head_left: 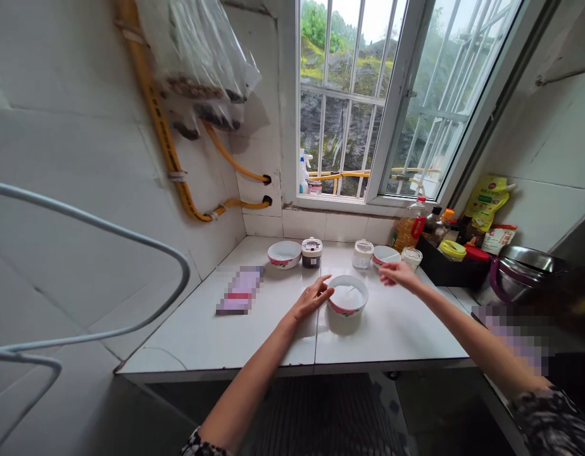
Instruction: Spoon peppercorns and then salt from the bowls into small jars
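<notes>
A white bowl with a pink floral band (348, 310) stands on the counter, holding white contents with a thin pale streak across them. My left hand (314, 299) is at its left side, thumb and fingers curved against the rim. To the right, my right hand (401, 276) hovers with its fingers pinched together; whatever is between them is too small to make out. Just behind that hand sits a second patterned bowl (382, 255), partly covered by it, with a pale stick-like thing at its rim. Two lidded clear jars, one (363, 254) left of this bowl and another (411, 258) right, flank it.
Farther left are a third bowl (283, 255), a jar with dark contents (312, 253) and a blurred purple packet (240, 291). An oil bottle (409, 229), a black condiment box (456, 266) and a metal pot (515, 275) line the right. A grey wire frame (178, 278) juts in at left.
</notes>
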Tool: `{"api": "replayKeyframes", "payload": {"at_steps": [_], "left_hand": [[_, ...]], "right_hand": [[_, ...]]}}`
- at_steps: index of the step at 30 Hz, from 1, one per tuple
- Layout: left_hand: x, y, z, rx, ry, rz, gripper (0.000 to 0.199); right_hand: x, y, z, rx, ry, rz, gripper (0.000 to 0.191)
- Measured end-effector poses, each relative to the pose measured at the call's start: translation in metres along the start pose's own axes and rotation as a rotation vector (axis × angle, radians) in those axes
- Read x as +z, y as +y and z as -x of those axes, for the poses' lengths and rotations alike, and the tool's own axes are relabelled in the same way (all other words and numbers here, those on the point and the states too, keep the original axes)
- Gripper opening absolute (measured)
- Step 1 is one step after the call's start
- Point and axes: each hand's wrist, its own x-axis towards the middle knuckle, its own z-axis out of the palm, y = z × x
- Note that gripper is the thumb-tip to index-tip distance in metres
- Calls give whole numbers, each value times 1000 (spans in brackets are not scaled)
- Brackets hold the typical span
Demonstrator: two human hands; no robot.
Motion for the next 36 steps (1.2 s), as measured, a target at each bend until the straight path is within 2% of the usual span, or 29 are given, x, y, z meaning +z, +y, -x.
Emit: {"api": "replayKeyframes", "payload": {"at_steps": [2,5,10,14,18,23,27,30,36], "left_hand": [[0,-1,0,2,2,15,78],[1,-3,0,9,-3,40,85],[2,-7,-1,27,3,74,90],[2,-8,-3,20,19,109,85],[3,-7,-5,-12,69,153,81],[2,-3,-4,-27,149,199,81],[-3,3,-2,-24,218,229,81],[-8,8,-1,-16,305,253,82],[-16,12,-1,10,505,299,74]], "right_hand": [[-15,-14,-28,-76,65,158,70],[-22,-27,-63,-151,81,365,107],[-9,-29,-107,-212,33,653,120],[2,-27,-130,-235,-28,826,119],[9,-29,-136,-267,-70,940,110],[18,-37,-128,-263,-95,1012,102],[28,-48,-117,-229,-120,1037,86],[39,-57,-107,-246,-141,1040,76],[69,-73,-91,-339,-183,1016,70]]}}
